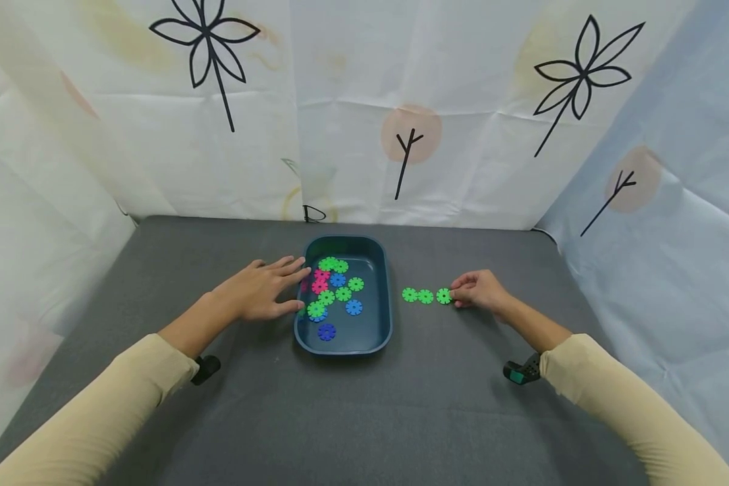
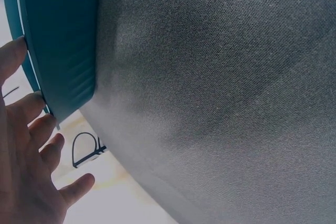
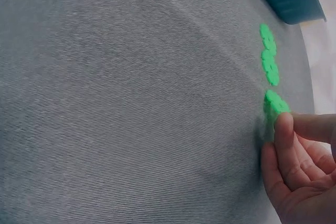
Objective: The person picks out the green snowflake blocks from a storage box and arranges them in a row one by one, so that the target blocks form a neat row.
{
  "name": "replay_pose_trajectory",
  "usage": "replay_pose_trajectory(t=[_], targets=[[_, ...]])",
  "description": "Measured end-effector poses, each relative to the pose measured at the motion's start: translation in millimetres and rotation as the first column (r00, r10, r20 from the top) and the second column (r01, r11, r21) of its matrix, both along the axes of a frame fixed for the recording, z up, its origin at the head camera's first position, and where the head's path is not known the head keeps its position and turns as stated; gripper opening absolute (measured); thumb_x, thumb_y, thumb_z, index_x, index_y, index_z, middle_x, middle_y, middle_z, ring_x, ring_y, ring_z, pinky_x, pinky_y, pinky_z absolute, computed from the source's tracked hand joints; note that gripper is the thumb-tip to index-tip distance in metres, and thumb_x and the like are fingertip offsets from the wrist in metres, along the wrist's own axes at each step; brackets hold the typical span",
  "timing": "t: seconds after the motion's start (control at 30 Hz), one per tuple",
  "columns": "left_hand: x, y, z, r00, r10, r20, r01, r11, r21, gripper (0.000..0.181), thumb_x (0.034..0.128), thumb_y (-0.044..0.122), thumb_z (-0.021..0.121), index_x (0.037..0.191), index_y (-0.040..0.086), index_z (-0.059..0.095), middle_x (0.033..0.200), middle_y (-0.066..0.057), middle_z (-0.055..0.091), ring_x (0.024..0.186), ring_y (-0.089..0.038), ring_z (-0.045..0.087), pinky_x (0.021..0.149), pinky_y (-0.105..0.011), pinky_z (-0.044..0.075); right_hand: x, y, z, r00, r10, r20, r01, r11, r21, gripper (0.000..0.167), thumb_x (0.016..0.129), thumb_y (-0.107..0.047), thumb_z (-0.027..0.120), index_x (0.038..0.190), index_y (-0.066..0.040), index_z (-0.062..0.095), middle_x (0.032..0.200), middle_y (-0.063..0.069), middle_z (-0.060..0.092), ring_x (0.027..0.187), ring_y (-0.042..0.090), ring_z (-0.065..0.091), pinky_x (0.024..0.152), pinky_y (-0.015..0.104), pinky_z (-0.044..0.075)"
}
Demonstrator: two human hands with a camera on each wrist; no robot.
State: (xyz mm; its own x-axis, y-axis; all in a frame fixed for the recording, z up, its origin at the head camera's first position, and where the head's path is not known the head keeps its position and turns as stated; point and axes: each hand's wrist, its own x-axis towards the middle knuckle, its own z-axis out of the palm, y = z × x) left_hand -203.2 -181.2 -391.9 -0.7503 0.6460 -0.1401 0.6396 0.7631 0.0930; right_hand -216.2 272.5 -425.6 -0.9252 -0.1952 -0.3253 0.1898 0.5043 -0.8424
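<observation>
Between thumb and finger, my right hand [image 1: 478, 291] pinches a green notched disc [image 3: 275, 102] just over the cloth. To its left, two more green discs [image 1: 417, 295] lie side by side in a row with it. My left hand [image 1: 266, 289] rests on the left rim of a dark blue tray [image 1: 373, 331], its fingers spread and fairly straight. In the left wrist view the fingertips [image 2: 35, 100] touch the tray's edge. Inside the tray lie several green discs [image 1: 343, 293], several blue discs [image 1: 354, 308] and some pink discs [image 1: 320, 287].
A grey cloth [image 1: 364, 418] covers the table. White curtains [image 1: 352, 135] with flower and tree prints stand behind and at both sides. Each wrist wears a dark strapped device, one of them [image 1: 522, 370] on the right.
</observation>
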Motion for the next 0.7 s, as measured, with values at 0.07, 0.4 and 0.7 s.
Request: replay_pose_trajectory(t=[0.07, 0.4, 0.7], targets=[[-0.4, 0.0, -0.1, 1.000, 0.003, -0.002, -0.003, 1.000, -0.002, 0.073, 0.0980, 0.050, 0.054, 0.154, 0.007, 0.037, 0.160, -0.017, 0.030, 0.147, -0.038, 0.028, 0.107, -0.069, 0.029, -1.5, -1.1, -0.4, 1.000, -0.002, 0.002, 0.002, 1.000, 0.011, 0.026, 0.094, -0.001, 0.065, 0.113, 0.016, 0.060, 0.092, 0.017, 0.073, 0.072, 0.014, 0.069, 0.073, 0.034, 0.059], [0.2, -0.1, 0.7, 1.000, -0.001, -0.003, 0.001, 1.000, 0.003, 0.073, 0.0983, 0.051, 0.053, 0.154, 0.007, 0.036, 0.161, -0.017, 0.029, 0.147, -0.037, 0.027, 0.107, -0.068, 0.029, -4.7, -3.0, -2.7, 1.000, 0.013, 0.006, -0.013, 0.998, 0.068, 0.022, 0.094, 0.000, 0.064, 0.110, 0.014, 0.062, 0.089, 0.013, 0.072, 0.072, 0.013, 0.067, 0.070, 0.031, 0.058], [0.4, 1.8, 1.0, 1.000, -0.001, -0.001, 0.001, 1.000, 0.006, 0.072, 0.0980, 0.050, 0.054, 0.153, 0.007, 0.038, 0.160, -0.017, 0.030, 0.146, -0.039, 0.028, 0.106, -0.068, 0.030, -3.7, -3.5, -2.4, 0.999, 0.034, -0.011, -0.033, 0.996, 0.088, 0.022, 0.095, -0.006, 0.065, 0.106, 0.012, 0.064, 0.090, 0.016, 0.072, 0.072, 0.015, 0.067, 0.071, 0.033, 0.057]])
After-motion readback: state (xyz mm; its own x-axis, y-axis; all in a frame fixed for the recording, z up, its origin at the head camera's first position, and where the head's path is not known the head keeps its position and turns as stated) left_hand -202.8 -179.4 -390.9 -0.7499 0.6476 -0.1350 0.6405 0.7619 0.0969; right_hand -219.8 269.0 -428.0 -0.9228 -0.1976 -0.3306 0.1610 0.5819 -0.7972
